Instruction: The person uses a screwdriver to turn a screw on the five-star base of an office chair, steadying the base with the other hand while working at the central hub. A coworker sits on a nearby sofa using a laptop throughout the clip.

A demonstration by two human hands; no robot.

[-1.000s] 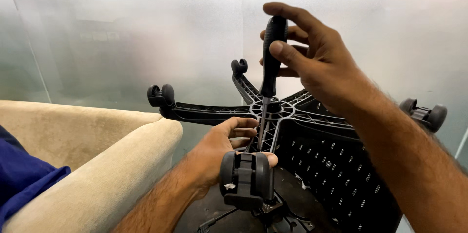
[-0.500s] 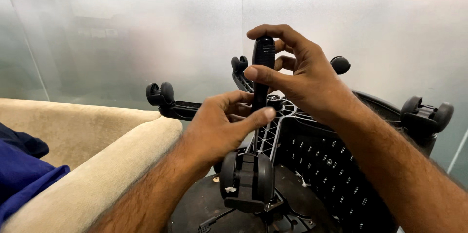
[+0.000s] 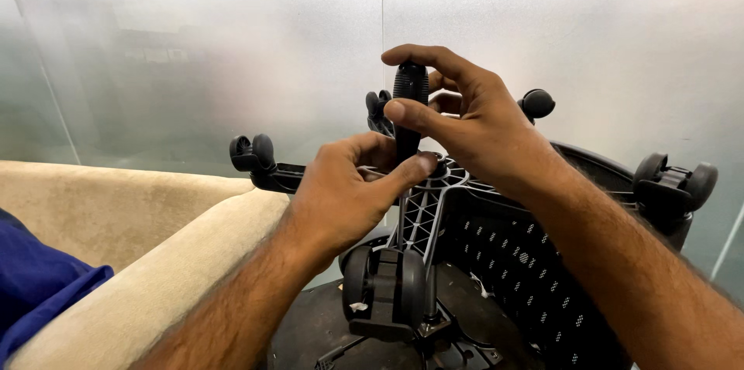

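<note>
Upturned black chair base [image 3: 434, 199], five spokes splayed, casters in the air. Right hand [image 3: 473, 126] closed around an upright black screwdriver handle [image 3: 409, 106], fingertips over the top and thumb across the front, apparently to press down and turn. Left hand [image 3: 349, 192] at seven o'clock from it, pinching low at the shaft near the hub, thumb tip touching the tool, likely steadying the tip in place. Nearest caster [image 3: 385, 289] at six o'clock, others at nine [image 3: 252, 154], one [image 3: 536, 103] and three o'clock [image 3: 673, 182]. Perforated black seat panel [image 3: 535, 269] below, beige sofa arm [image 3: 155, 261] at eight o'clock, frosted glass wall [image 3: 194, 44] behind.
</note>
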